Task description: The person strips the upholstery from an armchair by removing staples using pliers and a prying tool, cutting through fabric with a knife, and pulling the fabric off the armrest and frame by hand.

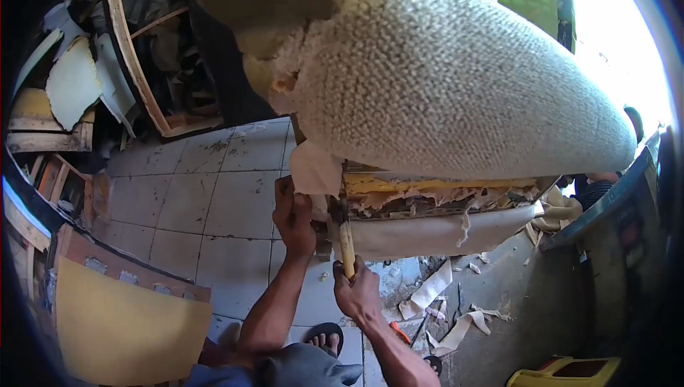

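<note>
In front of me is an upholstered seat (456, 80) covered in nubby grey-beige fabric. Below the cushion its frame is laid open, with yellow foam (399, 184) and torn padding along a ragged gap. My right hand (358, 291) is closed round the pale wooden handle of a tool (347, 248); its dark upper end meets the frame's corner, and its exact kind is unclear. My left hand (293, 217) is at that same corner, fingers bent beside a loose beige fabric flap (315, 167). What those fingers grip is hidden. Pale cloth (442, 234) covers the lower front.
Torn fabric strips (427, 291) and an orange-handled tool (400, 332) lie on the floor. A yellow-tan panel (132, 323) stands at lower left, wooden frames (135, 52) behind it. A yellow plastic object (566, 373) is at lower right. Another person (602, 186) is partly visible beyond the seat.
</note>
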The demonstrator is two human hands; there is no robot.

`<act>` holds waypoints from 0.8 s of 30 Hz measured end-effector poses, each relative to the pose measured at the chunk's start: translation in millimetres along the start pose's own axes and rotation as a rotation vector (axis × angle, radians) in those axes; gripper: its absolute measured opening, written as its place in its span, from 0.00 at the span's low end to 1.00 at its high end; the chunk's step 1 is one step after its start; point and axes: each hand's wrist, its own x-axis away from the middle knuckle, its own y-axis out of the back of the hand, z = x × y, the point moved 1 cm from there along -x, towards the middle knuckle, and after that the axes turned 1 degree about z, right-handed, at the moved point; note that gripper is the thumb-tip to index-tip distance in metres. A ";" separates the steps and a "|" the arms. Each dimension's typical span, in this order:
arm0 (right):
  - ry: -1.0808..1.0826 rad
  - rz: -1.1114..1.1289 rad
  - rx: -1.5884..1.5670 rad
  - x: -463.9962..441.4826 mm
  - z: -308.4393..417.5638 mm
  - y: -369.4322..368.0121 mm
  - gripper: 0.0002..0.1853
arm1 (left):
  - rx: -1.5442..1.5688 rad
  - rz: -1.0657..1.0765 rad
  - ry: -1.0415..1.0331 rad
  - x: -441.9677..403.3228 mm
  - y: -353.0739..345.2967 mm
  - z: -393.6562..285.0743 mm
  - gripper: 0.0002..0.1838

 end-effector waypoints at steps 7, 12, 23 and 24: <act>0.091 -0.123 0.265 -19.7 -199.2 -67.6 0.19 | -0.074 0.027 -0.047 -9.8 0.4 5.4 0.27; -0.017 0.077 -0.318 16.9 -188.4 -60.0 0.15 | -0.468 0.053 -0.169 13.0 16.7 29.9 0.28; -0.075 0.511 -0.886 28.2 15.1 46.4 0.35 | -0.050 -0.023 0.059 10.2 8.7 17.5 0.24; -0.072 0.510 -0.879 23.6 21.6 53.8 0.35 | -0.045 -0.028 0.056 8.1 7.4 15.6 0.24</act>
